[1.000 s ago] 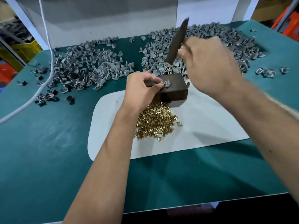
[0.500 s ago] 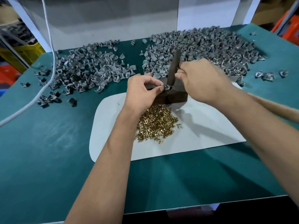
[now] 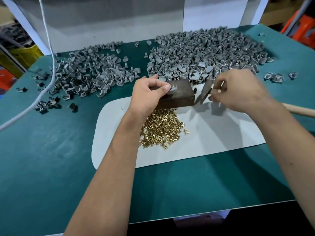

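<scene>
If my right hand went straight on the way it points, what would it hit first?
Most likely the dark block, with the flat tool that the right hand holds arriving first; depth is unclear.

The left forearm point(image 3: 109, 167) is bare as far as I can see, toward seven o'clock. So is the right forearm point(image 3: 288, 147), toward four (it carries one small dark mole). The left grip point(image 3: 146, 95) has a short-cut thumbnail; the right grip point(image 3: 238, 91) is blurred.

My worktop point(image 3: 51, 159) is teal; a white mat point(image 3: 213, 137) on it carries the dark brown block point(image 3: 180, 94), brass-gold rivets point(image 3: 160, 132) just below, grey parts point(image 3: 204, 53) beyond.
</scene>
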The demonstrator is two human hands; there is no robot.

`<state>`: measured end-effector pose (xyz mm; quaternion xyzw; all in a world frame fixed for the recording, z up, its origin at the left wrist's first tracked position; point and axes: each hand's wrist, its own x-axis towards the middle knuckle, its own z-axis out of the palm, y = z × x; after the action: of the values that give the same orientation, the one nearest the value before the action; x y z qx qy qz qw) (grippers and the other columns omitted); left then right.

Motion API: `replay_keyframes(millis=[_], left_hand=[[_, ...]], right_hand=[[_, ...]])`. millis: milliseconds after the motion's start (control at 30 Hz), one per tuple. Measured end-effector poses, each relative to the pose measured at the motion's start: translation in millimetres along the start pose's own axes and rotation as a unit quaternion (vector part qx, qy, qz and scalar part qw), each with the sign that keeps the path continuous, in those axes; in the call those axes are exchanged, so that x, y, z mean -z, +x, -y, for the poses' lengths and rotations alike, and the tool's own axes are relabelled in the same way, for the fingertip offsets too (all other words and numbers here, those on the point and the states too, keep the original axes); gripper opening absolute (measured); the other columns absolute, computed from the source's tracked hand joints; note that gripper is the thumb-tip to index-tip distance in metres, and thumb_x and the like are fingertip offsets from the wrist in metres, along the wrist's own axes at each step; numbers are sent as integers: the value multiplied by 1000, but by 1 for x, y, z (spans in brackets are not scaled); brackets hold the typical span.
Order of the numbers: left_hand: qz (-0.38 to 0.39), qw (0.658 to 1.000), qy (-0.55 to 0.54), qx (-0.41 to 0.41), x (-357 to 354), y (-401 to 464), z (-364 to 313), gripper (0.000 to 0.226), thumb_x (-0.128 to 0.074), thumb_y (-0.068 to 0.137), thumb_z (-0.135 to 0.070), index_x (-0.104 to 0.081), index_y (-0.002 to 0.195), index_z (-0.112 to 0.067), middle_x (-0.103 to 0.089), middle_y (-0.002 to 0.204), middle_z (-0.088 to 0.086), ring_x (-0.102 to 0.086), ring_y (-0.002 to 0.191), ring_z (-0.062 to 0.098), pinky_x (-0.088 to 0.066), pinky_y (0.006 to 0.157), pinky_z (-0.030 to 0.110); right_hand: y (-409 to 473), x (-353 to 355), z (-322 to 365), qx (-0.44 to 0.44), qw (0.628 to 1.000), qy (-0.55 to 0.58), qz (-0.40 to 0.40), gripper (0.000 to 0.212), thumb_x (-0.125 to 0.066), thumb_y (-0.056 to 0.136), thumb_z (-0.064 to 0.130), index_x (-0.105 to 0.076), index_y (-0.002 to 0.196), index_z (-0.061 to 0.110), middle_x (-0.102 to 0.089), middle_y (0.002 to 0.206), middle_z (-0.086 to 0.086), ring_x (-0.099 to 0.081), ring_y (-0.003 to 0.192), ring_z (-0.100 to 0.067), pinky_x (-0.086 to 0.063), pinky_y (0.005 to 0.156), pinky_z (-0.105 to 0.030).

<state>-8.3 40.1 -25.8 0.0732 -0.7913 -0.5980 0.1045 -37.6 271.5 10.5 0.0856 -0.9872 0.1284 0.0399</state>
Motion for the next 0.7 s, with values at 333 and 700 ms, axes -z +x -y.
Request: replay_keyframes(millis=[333,700], left_hand=[[-2,1000,-13,-3,2,1,2,18,-81,84,-10,-83,77,-26,-51,153,7,-38,149,20,-30,122,51],[-68,997,-46,-8,11,5,1,24,-75,90,-16,-78,69,-26,-68,129,0,-53,134,10,-43,108,35]], right_hand=[[1,7,32,52,998,17,-6,13,-80,84,36,-68,82,30,-73,86,-1,-68,85,-27,-58,82,-37],[23,-8,72,289,957,12,-28,30,-57,97,50,-66,84,24,-66,82,-1,-60,78,-24,-53,76,-43]])
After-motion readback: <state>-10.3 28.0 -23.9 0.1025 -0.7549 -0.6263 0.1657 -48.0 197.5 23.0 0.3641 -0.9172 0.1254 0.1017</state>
